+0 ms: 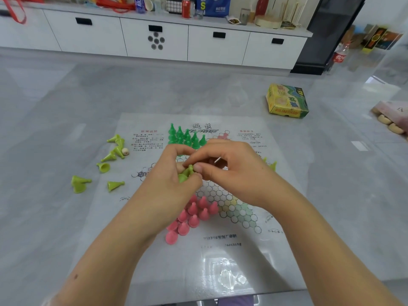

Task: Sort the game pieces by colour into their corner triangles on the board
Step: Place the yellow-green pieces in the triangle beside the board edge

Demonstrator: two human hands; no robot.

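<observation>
— What's lying off to the left?

— Loose lime pieces (110,155), tipped over beside the board (220,261), not yet sorted.

— And your hands?

— My left hand (167,173) curls round a small bunch of lime pieces (184,174) over the middle of the board. My right hand (229,171) pinches the top of one, thumb against fingertip.

— Which step is this?

— I think I'm drawing one out. Dark green pieces (185,136) and pink pieces (192,215) already stand grouped. Next it should go upright by the lime ones at the right edge (272,165).
</observation>
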